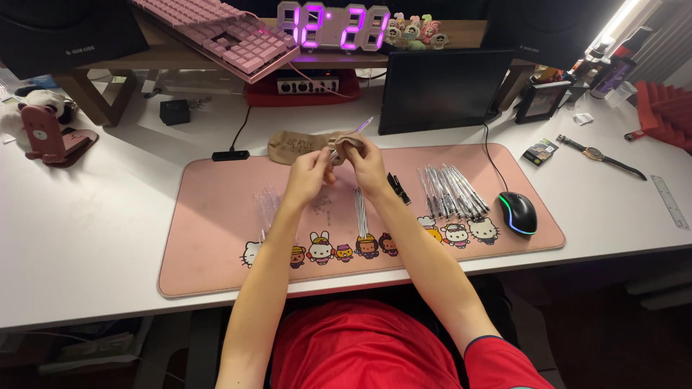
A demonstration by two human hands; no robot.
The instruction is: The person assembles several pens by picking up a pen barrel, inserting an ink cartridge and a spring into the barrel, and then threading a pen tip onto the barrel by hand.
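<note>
desk mat (216, 238): matt cloth | pens (450, 191): clear glossy plastic | mouse (517, 212): glossy black plastic

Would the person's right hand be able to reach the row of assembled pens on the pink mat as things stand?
Probably yes: the right hand is beside the pens, with only bare mat between, though both hands are busy with one pen.

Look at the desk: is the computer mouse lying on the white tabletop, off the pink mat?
No. The black mouse sits on the pink desk mat, near its right edge.
</note>
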